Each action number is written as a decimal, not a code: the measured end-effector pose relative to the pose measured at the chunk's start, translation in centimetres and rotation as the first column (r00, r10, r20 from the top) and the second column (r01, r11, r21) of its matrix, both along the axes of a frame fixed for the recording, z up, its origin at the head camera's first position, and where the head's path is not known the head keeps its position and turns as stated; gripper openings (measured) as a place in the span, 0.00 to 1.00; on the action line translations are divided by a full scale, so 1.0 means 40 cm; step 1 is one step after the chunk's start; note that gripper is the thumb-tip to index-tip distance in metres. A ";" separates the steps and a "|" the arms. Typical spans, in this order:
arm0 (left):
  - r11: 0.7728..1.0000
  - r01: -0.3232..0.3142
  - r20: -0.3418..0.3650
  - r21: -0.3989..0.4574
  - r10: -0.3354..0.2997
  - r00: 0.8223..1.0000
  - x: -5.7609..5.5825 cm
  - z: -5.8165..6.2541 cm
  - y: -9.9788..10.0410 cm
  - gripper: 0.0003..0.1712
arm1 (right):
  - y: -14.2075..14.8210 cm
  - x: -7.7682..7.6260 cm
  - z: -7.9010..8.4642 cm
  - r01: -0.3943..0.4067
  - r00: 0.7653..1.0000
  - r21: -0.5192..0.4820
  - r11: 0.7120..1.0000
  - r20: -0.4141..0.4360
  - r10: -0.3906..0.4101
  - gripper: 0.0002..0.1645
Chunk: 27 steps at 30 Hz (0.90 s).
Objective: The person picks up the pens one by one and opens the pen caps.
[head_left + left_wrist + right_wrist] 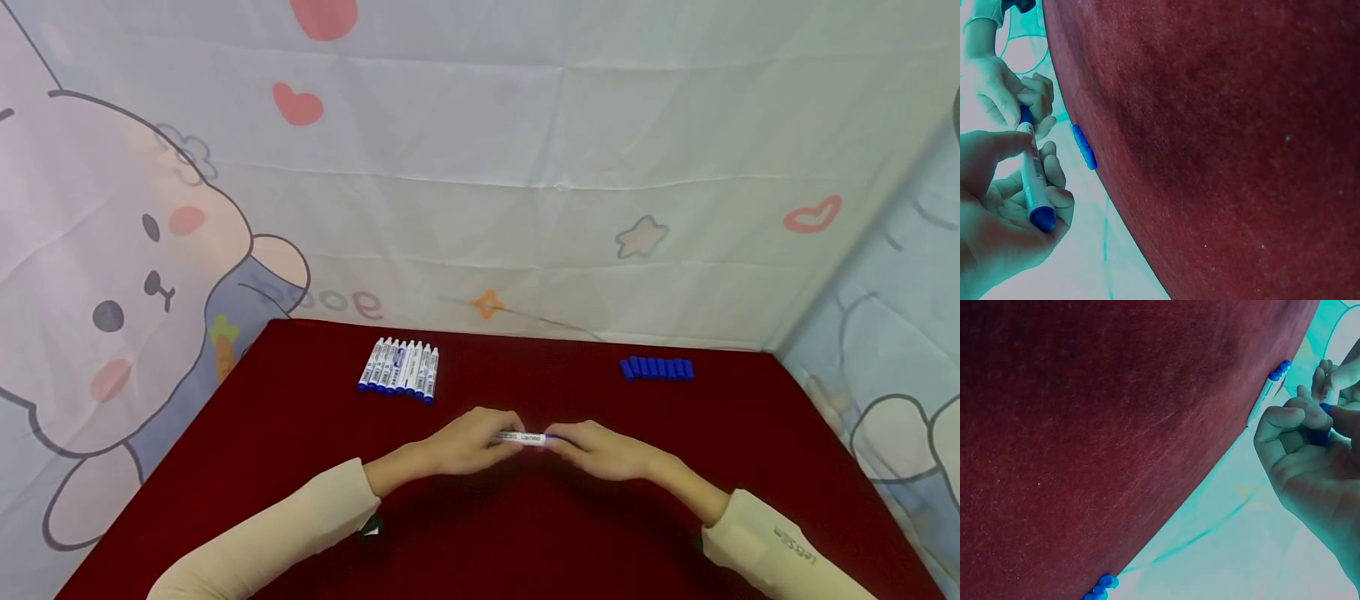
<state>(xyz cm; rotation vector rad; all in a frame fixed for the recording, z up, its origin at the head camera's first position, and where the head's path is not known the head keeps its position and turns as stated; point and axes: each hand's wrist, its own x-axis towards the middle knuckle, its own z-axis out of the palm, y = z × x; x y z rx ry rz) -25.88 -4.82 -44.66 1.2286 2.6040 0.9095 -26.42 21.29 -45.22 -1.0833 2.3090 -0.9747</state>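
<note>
Over the middle of the table, my left hand (472,442) grips a white marker (533,439) by its barrel. The left wrist view shows the marker's blue rear end (1043,219) near the palm, with the thumb pressed along the barrel. Facing it, my right hand (609,451) pinches the blue cap (1025,115) at the marker's other end. Cap and barrel appear to meet; whether the cap is fully seated, I cannot tell. In the right wrist view, curled fingers partly hide the cap (1319,435).
Several white markers (399,368) lie side by side at the back left, blue ends toward me. A row of several loose blue caps (657,368) lies at the back right. Dark red cloth (517,533) covers the table, and a printed curtain (465,125) hangs behind it.
</note>
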 end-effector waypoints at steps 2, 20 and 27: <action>1.000 -0.003 -0.009 0.008 0.003 1.000 -0.002 0.003 -0.001 0.08 | -0.001 -0.001 0.000 0.004 1.000 0.003 1.000 -0.011 -0.004 0.20; 0.999 -0.033 -0.040 0.008 0.034 0.999 -0.004 0.019 0.004 0.10 | -0.003 -0.003 0.009 0.036 0.998 -0.025 0.999 -0.057 -0.037 0.18; 1.000 -0.006 -0.039 -0.012 0.005 0.999 -0.003 0.005 0.001 0.12 | -0.006 0.006 0.010 0.020 0.998 -0.027 0.999 -0.061 -0.021 0.18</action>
